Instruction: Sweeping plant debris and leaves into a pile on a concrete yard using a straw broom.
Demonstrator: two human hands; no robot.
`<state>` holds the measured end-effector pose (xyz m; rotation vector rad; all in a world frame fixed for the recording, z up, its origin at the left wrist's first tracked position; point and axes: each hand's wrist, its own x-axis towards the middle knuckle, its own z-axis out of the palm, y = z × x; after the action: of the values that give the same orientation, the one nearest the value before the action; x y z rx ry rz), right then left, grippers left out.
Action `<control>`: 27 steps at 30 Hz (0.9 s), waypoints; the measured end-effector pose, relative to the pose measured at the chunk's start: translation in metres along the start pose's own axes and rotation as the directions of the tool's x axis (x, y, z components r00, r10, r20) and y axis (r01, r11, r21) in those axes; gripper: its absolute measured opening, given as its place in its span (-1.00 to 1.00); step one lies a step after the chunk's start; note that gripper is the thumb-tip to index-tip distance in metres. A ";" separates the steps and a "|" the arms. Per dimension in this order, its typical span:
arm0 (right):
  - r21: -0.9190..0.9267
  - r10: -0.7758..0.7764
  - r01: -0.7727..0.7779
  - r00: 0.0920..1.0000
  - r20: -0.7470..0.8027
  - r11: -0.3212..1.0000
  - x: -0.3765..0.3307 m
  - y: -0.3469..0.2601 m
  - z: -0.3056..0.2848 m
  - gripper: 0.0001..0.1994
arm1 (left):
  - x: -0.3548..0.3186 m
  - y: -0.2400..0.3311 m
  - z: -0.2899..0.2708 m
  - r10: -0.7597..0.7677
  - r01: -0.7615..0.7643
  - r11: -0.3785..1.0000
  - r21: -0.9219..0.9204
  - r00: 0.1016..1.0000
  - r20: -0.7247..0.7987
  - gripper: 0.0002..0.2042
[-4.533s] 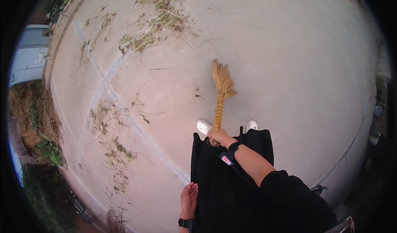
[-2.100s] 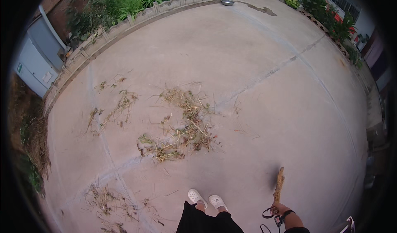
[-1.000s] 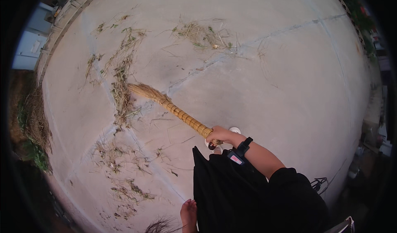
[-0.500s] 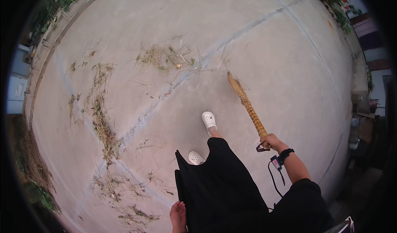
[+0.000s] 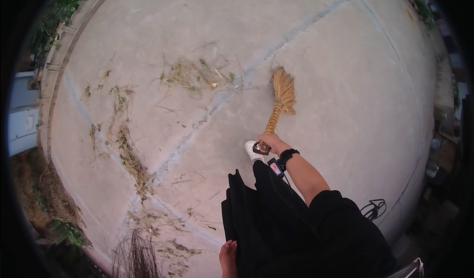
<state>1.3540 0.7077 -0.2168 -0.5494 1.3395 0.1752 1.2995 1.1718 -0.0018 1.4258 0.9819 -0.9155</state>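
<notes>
- The broom (image 5: 279, 101) has been swung inward from the right; it is now held ahead of a white shoe (image 5: 252, 150), right of the straw (image 5: 190, 76), which is apparently left unreached.
- Its tan bristles (image 5: 284, 82) are fanned wide; its curved handle (image 5: 273, 121) is ringed with bindings.
- The handle's end is wrapped by the right hand (image 5: 273, 143).
- The left hand (image 5: 228, 258) is held beside black clothing (image 5: 266, 218); its grip cannot be told.

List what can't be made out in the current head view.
All in the head view:
Broom: part of the handle is covered by the right grip around it.
Left grip: contact with the black garment is unclear; the forearm is cut off by the lower edge.
Second shoe: not visible, probably behind the garment.
Clutter along the right rim: too dark and small to identify.
</notes>
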 end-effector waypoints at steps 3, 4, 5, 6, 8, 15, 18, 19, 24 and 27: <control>-0.344 -0.060 0.043 0.997 -0.040 0.938 0.027 0.038 0.051 -0.71 | 0.000 0.002 0.013 -0.082 0.082 0.996 -0.030 0.997 0.005 -0.70; -0.533 -0.079 0.085 0.996 0.035 0.842 0.014 0.053 0.086 -0.64 | -0.004 0.004 0.015 -0.091 0.088 0.993 -0.080 0.995 -0.042 -0.70; -0.666 -0.093 0.124 0.992 0.081 0.736 -0.003 0.062 0.115 -0.63 | -0.007 0.007 0.017 -0.087 0.081 0.993 -0.090 0.995 -0.058 -0.70; -0.727 -0.037 0.121 0.991 0.130 0.676 -0.019 0.061 0.142 -0.67 | -0.009 0.009 0.020 -0.082 0.073 0.990 -0.124 0.994 -0.071 -0.70; -0.779 0.066 0.169 0.964 0.259 0.604 -0.044 0.065 0.177 -0.72 | -0.011 0.015 0.024 -0.074 0.059 0.985 -0.164 0.994 -0.086 -0.70; -0.496 0.446 -0.111 0.633 0.633 0.861 -0.054 0.011 0.211 -0.80 | 0.011 0.085 0.055 -0.046 0.051 0.976 -0.211 0.999 0.029 -0.72; -0.890 0.253 0.410 0.856 0.451 0.199 -0.079 -0.025 0.205 -0.68 | 0.033 0.117 0.064 -0.059 0.065 0.982 -0.175 0.998 0.035 -0.73; -0.896 0.237 0.395 0.868 0.436 0.202 -0.081 -0.038 0.189 -0.68 | 0.041 0.127 0.068 -0.053 0.056 0.987 -0.151 0.998 0.025 -0.73; -0.934 -0.173 0.355 0.918 0.356 -0.038 -0.107 -0.108 0.076 -0.64 | 0.054 0.169 0.091 -0.046 0.051 0.993 -0.109 0.998 0.049 -0.74; -0.946 -0.117 0.095 0.991 0.061 0.311 -0.120 -0.158 -0.012 -0.64 | 0.061 0.180 0.107 -0.062 0.071 0.992 -0.100 0.994 0.090 -0.74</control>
<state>1.3825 0.5890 -0.0602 -1.6734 1.0835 0.9133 1.4890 1.0642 -0.0035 1.2628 1.0025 -0.9543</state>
